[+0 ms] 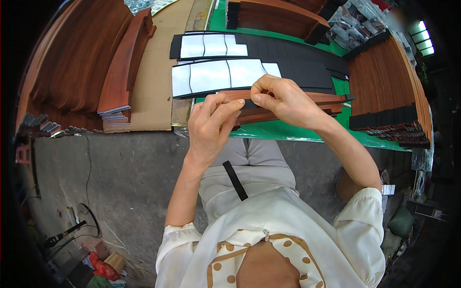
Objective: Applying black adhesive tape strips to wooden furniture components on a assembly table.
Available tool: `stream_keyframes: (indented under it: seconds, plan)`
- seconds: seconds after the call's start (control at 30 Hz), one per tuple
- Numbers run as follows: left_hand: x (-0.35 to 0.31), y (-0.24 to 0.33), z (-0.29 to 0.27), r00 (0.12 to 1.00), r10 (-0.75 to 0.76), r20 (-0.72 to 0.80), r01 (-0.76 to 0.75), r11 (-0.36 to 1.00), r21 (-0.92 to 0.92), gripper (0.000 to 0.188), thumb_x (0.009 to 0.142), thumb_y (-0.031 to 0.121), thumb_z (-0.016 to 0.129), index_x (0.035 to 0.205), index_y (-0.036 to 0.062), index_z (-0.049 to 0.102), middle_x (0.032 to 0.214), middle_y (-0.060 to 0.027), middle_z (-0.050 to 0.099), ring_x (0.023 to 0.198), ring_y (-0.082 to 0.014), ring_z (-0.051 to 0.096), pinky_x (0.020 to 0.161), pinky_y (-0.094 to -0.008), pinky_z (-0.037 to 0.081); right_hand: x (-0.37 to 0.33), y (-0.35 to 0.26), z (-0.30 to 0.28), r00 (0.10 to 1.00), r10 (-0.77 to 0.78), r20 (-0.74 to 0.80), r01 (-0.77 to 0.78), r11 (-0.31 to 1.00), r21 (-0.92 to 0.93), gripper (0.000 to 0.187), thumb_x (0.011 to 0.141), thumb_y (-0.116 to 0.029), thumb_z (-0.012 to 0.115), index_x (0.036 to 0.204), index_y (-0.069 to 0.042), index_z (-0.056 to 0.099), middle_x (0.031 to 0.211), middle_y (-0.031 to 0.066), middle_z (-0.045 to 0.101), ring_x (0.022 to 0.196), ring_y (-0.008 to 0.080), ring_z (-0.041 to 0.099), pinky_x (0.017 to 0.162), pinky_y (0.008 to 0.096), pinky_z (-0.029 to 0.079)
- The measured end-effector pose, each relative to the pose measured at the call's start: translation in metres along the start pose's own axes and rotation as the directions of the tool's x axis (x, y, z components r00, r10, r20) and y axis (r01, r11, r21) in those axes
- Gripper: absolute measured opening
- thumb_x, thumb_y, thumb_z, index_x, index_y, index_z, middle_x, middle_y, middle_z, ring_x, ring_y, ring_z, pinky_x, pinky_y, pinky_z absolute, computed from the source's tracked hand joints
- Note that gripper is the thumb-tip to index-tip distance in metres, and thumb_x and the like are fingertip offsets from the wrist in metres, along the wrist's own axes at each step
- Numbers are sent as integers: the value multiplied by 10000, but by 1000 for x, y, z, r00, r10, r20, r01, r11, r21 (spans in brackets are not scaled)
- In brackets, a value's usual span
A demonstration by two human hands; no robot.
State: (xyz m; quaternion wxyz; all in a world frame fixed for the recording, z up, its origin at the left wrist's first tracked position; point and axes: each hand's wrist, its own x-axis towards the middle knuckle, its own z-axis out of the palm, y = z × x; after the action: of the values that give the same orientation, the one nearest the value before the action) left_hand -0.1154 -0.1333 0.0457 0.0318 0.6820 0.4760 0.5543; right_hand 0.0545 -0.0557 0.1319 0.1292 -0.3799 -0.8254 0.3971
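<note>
Just over the table's front edge, my left hand [211, 117] and my right hand [285, 101] meet in pinches at a small black strip [249, 103]. Both appear to grip it, though the fingertips partly hide it. Beneath them lie reddish-brown wood-look slats [269, 115], one with a black covered end [349, 97] at the right. Right behind my hands are black strip sheets [288, 53], with white backing paper [211, 76] exposed on their left part. Another black strip [235, 181] hangs against the front of my clothing.
Tall stacks of brown slats [79, 62] stand at the left beside a loose slat pile [126, 72] on cardboard [156, 81]. Black-ended slats [389, 86] are stacked at the right. More slats [273, 21] and plastic-wrapped bundles [355, 24] sit behind. Green sheeting [283, 132] covers the table.
</note>
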Motion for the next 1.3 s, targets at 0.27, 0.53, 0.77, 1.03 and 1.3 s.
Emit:
stream_keyframes:
  seconds: [0.27, 0.53, 0.77, 1.03, 1.3]
  plan:
    - [-1, 3, -4, 996, -35, 78, 36, 999, -16, 316, 755, -28, 707, 1039, 103, 656, 904, -56, 596, 784, -206, 554, 657, -314, 441, -2, 1, -2, 998, 47, 32, -49, 996, 70, 119, 902, -107, 580, 895, 10, 563, 741, 28, 553, 670, 93, 476, 601, 264, 413]
    - [1, 2, -2, 1000, 12, 20, -13, 999, 35, 283, 724, 25, 722, 990, 111, 676, 832, -26, 580, 696, -176, 553, 629, -309, 386, -5, 9, 7, 983, 85, -165, -29, 947, 320, 104, 838, -46, 605, 922, 13, 587, 871, 123, 617, 746, 220, 596, 662, 353, 473]
    - [5, 8, 0, 998, -22, 54, 20, 999, 38, 288, 716, -28, 704, 978, 91, 676, 910, -83, 605, 743, -237, 576, 671, -338, 445, -32, 26, 43, 803, -555, -218, 311, 701, -642, 513, 696, -193, 737, 1170, -74, 578, 1246, 94, 555, 1180, 263, 517, 936, 595, 373]
    - [-4, 11, 0, 991, -90, 96, 90, 996, 8, 296, 781, -77, 657, 1053, 38, 636, 950, -119, 587, 811, -234, 575, 685, -313, 463, -59, 54, 6, 762, -555, -332, 226, 709, -668, 560, 710, -217, 740, 1220, -67, 563, 1349, 102, 488, 1286, 321, 423, 1026, 617, 249]
    - [8, 28, -18, 711, -677, 191, 682, 729, 47, 270, 959, 172, 500, 1089, -33, 619, 928, -140, 633, 782, -191, 613, 711, -305, 481, -129, 192, -128, 657, 187, -730, -433, 887, -162, 386, 990, -300, 439, 1073, 31, 617, 989, 177, 642, 890, 296, 618, 784, 383, 470]
